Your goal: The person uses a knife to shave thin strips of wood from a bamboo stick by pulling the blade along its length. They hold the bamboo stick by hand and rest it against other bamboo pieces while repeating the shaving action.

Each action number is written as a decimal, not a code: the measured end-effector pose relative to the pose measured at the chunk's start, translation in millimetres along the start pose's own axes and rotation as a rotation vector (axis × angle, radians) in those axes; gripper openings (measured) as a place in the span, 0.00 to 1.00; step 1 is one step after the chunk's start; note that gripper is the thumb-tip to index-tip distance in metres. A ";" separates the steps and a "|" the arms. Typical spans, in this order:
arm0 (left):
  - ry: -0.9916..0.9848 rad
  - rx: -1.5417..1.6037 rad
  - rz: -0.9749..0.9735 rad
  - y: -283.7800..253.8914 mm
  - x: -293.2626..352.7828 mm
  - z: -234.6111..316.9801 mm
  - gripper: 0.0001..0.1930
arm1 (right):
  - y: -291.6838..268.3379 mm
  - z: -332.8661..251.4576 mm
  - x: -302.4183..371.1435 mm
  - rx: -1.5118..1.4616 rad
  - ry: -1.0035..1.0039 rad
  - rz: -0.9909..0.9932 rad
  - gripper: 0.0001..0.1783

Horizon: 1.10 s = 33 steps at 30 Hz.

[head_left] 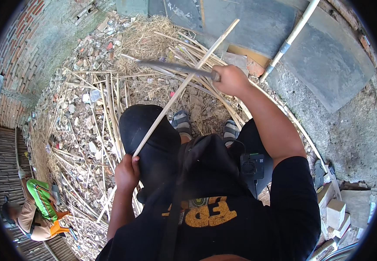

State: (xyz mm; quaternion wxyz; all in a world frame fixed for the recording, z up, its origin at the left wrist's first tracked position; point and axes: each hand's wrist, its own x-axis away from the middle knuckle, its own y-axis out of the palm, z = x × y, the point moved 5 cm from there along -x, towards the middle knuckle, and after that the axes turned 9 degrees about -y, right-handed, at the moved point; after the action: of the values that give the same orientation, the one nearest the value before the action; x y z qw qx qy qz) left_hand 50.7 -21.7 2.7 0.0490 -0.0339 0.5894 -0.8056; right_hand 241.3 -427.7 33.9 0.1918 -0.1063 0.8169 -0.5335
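Observation:
A long pale bamboo strip (171,101) slants across my lap, its far end pointing up and to the right. My left hand (127,173) is closed round its lower part beside my left knee. In my right hand (230,80) is the handle of a machete (175,67), the fingers wrapped round it. The dark blade points left and crosses the strip near its upper part; whether the edge touches it I cannot tell. Motion blurs the blade slightly. Other bamboo strips (110,117) lie on the ground in front of me and to my left.
Rubble and stones (84,98) cover the ground, with a heap of shavings (147,37) ahead. A white pipe (289,41) leans by grey panels (327,65) on the right. White blocks (336,214) lie at lower right. Another person (34,213) sits at far left by a bamboo screen (6,156).

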 end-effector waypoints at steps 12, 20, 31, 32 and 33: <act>0.018 -0.048 0.052 -1.0 -2.1 7.1 0.17 | -11.1 69.1 -1.1 0.099 0.196 0.150 0.14; 0.056 0.049 -0.022 -2.1 -5.8 1.7 0.18 | 1.5 -38.3 2.3 0.181 -0.213 -0.127 0.12; 0.019 0.024 -0.045 -9.0 -6.8 5.9 0.20 | 16.4 -19.6 -2.0 -0.085 -0.126 -0.092 0.10; 0.021 0.019 -0.050 -10.6 -6.5 8.5 0.20 | 17.6 -35.0 -1.2 0.036 -0.179 -0.134 0.10; 0.023 0.014 -0.049 -11.9 -6.7 9.8 0.20 | 12.6 -38.2 -0.9 0.048 -0.168 -0.171 0.10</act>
State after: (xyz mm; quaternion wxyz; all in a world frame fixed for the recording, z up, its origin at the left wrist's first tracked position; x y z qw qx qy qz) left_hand 58.0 -26.7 17.0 0.0226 -0.0389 0.5834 -0.8109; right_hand 226.2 -390.5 36.2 0.2158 -0.2152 0.7730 -0.5564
